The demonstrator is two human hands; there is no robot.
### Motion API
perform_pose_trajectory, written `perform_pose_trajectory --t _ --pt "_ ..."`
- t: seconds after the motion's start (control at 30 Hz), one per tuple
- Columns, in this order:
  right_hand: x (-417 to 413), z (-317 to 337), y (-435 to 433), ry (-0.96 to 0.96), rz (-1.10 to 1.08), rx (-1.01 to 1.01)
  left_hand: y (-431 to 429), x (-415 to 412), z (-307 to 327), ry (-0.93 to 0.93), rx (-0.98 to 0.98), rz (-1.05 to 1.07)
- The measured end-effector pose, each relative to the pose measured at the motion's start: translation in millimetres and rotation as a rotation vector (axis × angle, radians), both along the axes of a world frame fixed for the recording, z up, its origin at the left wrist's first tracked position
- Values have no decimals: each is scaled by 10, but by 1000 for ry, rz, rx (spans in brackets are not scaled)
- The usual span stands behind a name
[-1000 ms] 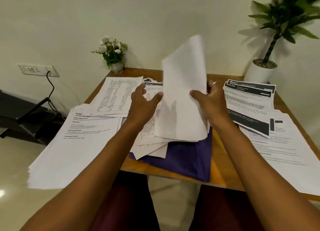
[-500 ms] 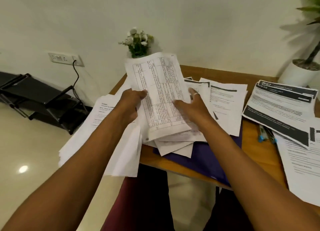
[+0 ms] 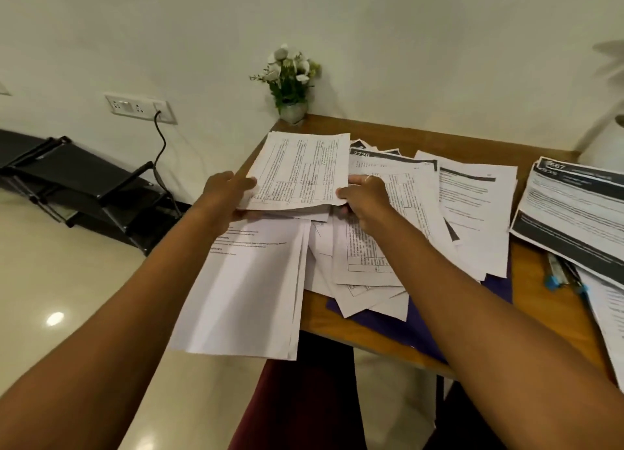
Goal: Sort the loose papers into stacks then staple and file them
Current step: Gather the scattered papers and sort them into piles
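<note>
Lap: dark red trousers (image 3: 297,399) at the bottom of my feed, below the table's near edge.
Near-left edge: thick stack of mostly blank white sheets (image 3: 246,287), a few text lines at its far end. Its near half hangs off the brown wooden table (image 3: 543,318).
Near edge, centre: flat purple folder (image 3: 398,331) w/ a loose fan of printed table sheets (image 3: 368,257) lying on it, corners askew.
Right edge: blue-capped pens (image 3: 555,275) on bare wood, just beside a stack of sheets w/ black header bands (image 3: 574,206).
L hand (image 3: 224,193): grips the left edge of a thin bundle of grid-printed white sheets (image 3: 300,171), thumb on top.
R hand (image 3: 363,199): pinches the bundle's near-right corner, thumb on top; ring on one finger.
Bundle: by the table's left edge, over more sheets. I can't tell if it's lifted or touching them.
Mid table: sheets w/ black "2726" header (image 3: 388,157) just right of the bundle, then text sheets w/ a black bar (image 3: 472,206) beyond them.
Far-left corner: small pot of white flowers (image 3: 292,78), against the wall.
Off table, left: white wall socket (image 3: 140,107), black cable (image 3: 162,145) running down to a black folded metal stand (image 3: 84,186) on the floor.
</note>
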State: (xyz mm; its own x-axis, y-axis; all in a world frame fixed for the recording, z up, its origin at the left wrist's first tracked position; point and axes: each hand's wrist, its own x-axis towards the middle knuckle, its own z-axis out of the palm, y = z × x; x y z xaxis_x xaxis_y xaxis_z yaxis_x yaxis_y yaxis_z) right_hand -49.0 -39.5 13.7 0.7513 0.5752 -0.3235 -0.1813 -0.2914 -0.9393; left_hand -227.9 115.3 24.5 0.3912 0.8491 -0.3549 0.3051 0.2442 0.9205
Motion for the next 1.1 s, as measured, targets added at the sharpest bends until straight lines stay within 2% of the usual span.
perform_pose_trajectory --t 0.13,0.2,0.37,0.43,0.5,0.57,0.67,0.77,0.9,0.97,1.1 --pt "-5 -2 -49 0 24 -2 -158 63 0 320 529 132" --pt "29 -14 -160 -55 40 -36 -307 120 21 347 666 79" --pt "248 -139 -649 -567 17 -230 -812 326 -19 214 695 -215" --pt "360 -200 -891 -706 10 -431 -1027 428 -80 229 675 -308" --pt "432 -239 -1127 -752 42 -687 -1225 509 -147 324 690 -414" --pt "466 -264 -1287 -722 63 -777 -1371 567 -243 471 743 -520" --pt "510 -301 -1387 -664 32 -648 -1524 627 -352 592 765 -540" --pt "513 -313 -1444 -652 -34 -437 -1565 674 -380 591 760 -519" --pt "528 -265 -1569 -682 -117 -336 -1603 675 -370 517 750 -501" --pt "573 -202 -1637 -550 -148 -271 -1636 678 -378 444 733 -499" --pt "683 -67 -1819 -3 -149 -4 -1710 699 -342 293 647 -504"
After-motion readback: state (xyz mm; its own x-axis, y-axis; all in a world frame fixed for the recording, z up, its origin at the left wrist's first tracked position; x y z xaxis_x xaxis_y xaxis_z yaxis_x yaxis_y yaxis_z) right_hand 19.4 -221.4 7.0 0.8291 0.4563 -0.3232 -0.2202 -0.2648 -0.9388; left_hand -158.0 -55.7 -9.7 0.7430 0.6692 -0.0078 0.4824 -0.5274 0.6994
